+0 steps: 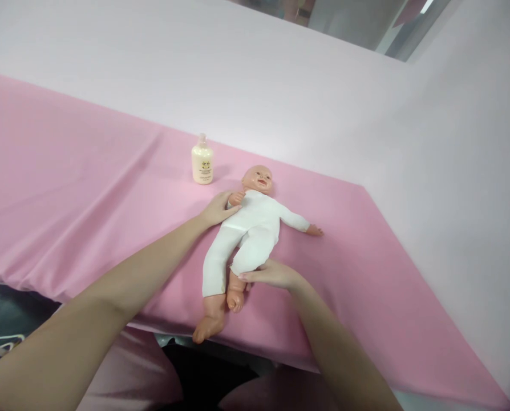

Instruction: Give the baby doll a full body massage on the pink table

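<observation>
So the doll (pixel 255 217) is on its back, feet right by the desk's (pixel 379 285) front edge. Left hand (pixel 218 209) looks curled round its arm, right hand's (pixel 277 274) fingers clamped on a lower leg. Dragging it nearer could send the feet overboard; yanking might twist that leg.

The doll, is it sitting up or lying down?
Lying down: the doll is stretched out on the pink cloth, its front facing up.

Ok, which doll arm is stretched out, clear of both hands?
The arm on the picture's right; the other arm is bent, against the person's left hand.
</observation>
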A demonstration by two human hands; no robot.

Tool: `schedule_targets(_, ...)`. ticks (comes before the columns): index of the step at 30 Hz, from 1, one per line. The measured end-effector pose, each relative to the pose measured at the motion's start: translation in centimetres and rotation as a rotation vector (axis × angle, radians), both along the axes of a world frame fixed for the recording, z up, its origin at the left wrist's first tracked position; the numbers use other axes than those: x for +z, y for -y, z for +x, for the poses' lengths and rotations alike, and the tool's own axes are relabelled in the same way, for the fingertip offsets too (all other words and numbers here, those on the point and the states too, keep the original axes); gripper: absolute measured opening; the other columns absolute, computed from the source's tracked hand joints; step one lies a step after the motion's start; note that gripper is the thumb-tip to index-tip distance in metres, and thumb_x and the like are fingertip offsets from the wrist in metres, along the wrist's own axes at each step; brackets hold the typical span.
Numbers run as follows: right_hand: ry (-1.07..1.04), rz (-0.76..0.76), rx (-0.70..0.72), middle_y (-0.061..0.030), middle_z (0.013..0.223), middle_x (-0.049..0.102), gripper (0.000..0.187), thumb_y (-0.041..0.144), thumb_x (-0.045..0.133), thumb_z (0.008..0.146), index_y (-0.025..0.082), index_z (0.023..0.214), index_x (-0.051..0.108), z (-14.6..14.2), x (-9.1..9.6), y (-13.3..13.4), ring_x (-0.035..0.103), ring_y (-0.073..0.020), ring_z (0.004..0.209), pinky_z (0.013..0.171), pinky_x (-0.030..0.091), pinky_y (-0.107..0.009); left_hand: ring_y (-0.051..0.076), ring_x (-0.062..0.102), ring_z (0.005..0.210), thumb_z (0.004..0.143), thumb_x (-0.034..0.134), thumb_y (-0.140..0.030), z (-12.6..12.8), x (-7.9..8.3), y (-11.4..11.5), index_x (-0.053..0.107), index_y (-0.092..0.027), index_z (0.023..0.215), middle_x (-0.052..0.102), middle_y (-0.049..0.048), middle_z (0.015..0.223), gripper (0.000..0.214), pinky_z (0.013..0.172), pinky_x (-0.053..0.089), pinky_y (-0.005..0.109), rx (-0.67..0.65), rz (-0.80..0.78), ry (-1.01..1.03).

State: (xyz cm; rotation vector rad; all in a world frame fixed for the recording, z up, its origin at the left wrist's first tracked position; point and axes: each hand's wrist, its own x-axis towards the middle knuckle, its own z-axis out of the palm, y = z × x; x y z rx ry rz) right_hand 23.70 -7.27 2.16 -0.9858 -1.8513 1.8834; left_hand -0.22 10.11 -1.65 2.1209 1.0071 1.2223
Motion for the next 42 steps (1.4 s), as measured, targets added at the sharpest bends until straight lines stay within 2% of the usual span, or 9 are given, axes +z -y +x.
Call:
schedule_targets(4,-0.115,0.025,0.036,-0.0123,0.104,0.075,0.062,0.073,0.087,0.085,0.019,0.115,0.081,0.24,-1.04,-0.26,0.08,-0.0318,0.098,0.076,0.071,-0.039,0.034,0.072,0.122,0.095,0.067,-0.06,-0.03,-0.04,-0.02,0.07,-0.019,0.133,0.08,0.0136,0.131,0.056,0.114,0.056,0.052,-0.005,0.002,-0.008)
schedule_targets(12,0.064,-0.018,-0.044,-0.0095,0.097,0.075,0.057,0.07,0.09,0.083,0.02,0.108,0.08,-0.05,-0.13,0.09,0.078,-0.0284,0.088,0.079,0.069,-0.04,0.035,0.072,0.122,0.095,0.068,-0.058,-0.04,-0.51,-0.32,0.07,-0.02,0.131,0.079,0.0136,0.129,0.053,0.114,0.056,0.054,0.019,0.0,-0.002)
schedule_targets(21,-0.021,0.007,0.0,-0.0111,0.1,0.074,0.058,0.072,0.088,0.084,0.022,0.11,0.081,0.29,-1.03,-0.19,0.08,-0.032,0.096,0.077,0.071,-0.043,0.035,0.072,0.121,0.096,0.068,-0.057,-0.08,-0.2,-0.15,0.071,-0.019,0.133,0.08,0.0133,0.13,0.054,0.114,0.057,0.053,0.007,0.004,-0.012)
schedule_targets(30,-0.007,0.01,-0.03,-0.0088,0.094,0.074,0.055,0.069,0.088,0.086,0.019,0.107,0.081,-0.08,-0.08,0.18,0.077,-0.0258,0.084,0.073,0.068,-0.037,0.034,0.073,0.122,0.096,0.067,-0.058,-0.03,-0.28,-0.2,0.073,-0.018,0.134,0.08,0.0134,0.13,0.055,0.113,0.058,0.051,0.008,0.019,-0.017)
schedule_targets(36,0.021,0.002,-0.042,-0.0104,0.099,0.076,0.054,0.068,0.088,0.086,0.02,0.11,0.082,0.05,-0.27,0.17,0.077,-0.0266,0.088,0.075,0.067,-0.037,0.034,0.073,0.12,0.096,0.067,-0.058,0.02,-0.33,-0.22,0.072,-0.019,0.133,0.08,0.0132,0.128,0.054,0.114,0.057,0.052,0.013,0.018,-0.025)
schedule_targets(42,-0.003,0.016,-0.023,-0.0089,0.094,0.075,0.051,0.068,0.088,0.087,0.021,0.105,0.081,0.14,-0.46,0.03,0.077,-0.027,0.086,0.073,0.068,-0.038,0.035,0.073,0.122,0.096,0.068,-0.06,0.02,-0.12,-0.02,0.071,-0.021,0.134,0.079,0.0127,0.13,0.055,0.113,0.057,0.051,0.025,0.018,-0.034)
